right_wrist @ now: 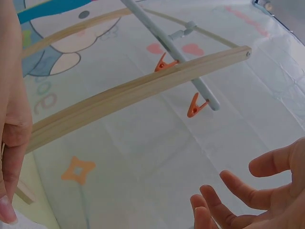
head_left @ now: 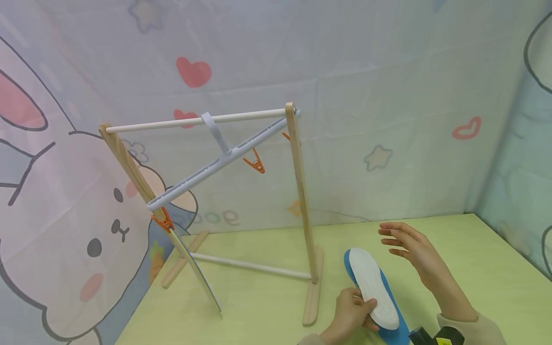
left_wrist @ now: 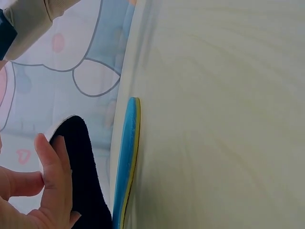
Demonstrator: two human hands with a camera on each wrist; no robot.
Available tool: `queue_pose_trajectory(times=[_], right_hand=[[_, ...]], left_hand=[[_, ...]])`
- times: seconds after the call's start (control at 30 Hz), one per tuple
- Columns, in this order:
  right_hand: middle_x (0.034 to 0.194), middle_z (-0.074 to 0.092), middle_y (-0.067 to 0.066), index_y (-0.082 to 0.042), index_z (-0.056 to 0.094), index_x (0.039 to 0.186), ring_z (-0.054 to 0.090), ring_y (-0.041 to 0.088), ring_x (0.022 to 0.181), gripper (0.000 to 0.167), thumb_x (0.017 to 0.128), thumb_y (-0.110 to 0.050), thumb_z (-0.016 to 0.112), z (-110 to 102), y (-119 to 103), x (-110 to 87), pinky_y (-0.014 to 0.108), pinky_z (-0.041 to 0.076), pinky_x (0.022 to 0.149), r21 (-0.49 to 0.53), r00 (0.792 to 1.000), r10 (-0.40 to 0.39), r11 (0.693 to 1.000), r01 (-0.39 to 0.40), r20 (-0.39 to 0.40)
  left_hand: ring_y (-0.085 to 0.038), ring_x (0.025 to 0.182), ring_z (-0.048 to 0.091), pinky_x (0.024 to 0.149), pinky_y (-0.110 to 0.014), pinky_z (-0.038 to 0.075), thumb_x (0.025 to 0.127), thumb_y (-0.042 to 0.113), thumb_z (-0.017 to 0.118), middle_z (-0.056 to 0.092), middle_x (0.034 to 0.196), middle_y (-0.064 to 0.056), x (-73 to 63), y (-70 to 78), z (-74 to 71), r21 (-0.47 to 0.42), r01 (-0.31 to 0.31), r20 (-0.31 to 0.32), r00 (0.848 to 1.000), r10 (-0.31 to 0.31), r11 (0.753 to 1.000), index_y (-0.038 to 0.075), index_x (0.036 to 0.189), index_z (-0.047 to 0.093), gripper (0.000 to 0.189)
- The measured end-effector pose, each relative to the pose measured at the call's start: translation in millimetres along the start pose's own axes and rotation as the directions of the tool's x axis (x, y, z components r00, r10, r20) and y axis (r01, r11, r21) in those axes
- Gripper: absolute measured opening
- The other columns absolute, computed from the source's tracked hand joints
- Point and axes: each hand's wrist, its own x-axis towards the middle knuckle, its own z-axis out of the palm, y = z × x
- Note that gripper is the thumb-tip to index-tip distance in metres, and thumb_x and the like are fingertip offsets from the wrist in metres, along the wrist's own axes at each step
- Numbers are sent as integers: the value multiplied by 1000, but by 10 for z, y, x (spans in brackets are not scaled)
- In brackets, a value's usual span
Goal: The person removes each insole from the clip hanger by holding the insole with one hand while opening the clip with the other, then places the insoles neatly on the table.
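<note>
Head camera, and right of the wooden rack [head_left: 303,201] comes the white insole [head_left: 372,275], pinched by the left hand [head_left: 351,310]! Right hand [head_left: 416,251] hovers free, fingers loosely spread; a firm edge grip, no creasing, should serve best

Pale fabric backdrop [head_left: 366,72] behind, lilac to grey-green, faint fold creases. Large cartoon rabbit [head_left: 56,230] at left, carrot [head_left: 156,265] below its cheek. Solid pink heart [head_left: 194,73] high up; outlined heart [head_left: 467,128] and grey-edged star [head_left: 378,158] farther right. Bluish side panel [head_left: 517,167] meets backdrop at corner. Yellow-green worktop [head_left: 258,309], faint grain. Light soft, diffuse.
</note>
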Motion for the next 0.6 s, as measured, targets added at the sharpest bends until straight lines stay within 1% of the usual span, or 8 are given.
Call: queue_pose_trajectory(times=[0.13,0.33,0.43,0.6], right_hand=[[105,54,-25,-14,47,122,55,-3,95,34,96,-33,36,-1,2,-2,19,47,79,-4,1000,-1,1000,1,0],[105,54,-25,-15,47,122,55,-3,95,34,96,-34,35,-14,3,-5,18,46,79,-3,1000,7,1000,-7,-2],[105,54,-25,-15,48,122,55,-3,95,34,96,-34,35,-21,3,-5,18,46,79,-1,1000,6,1000,-6,-3],[105,54,-25,-16,48,121,55,-4,95,33,96,-33,36,-29,6,3,18,46,78,2,1000,1,1000,-1,-4]], left_hand=[[-45,55,60,44,-35,53,81,0,60,63,65,-18,-11,0,10,8,22,-8,1000,-22,1000,-4,90,48,15],[-41,56,62,46,-32,53,82,1,59,61,65,-13,-44,34,33,12,75,-26,997,-75,997,-1,97,43,22],[-40,56,63,46,-32,53,82,1,59,60,65,-12,-63,52,46,22,91,-34,995,-90,996,-1,96,42,22],[-39,56,63,48,-33,54,82,0,59,62,63,-15,-90,90,57,52,108,-30,994,-107,993,-2,92,46,17]])
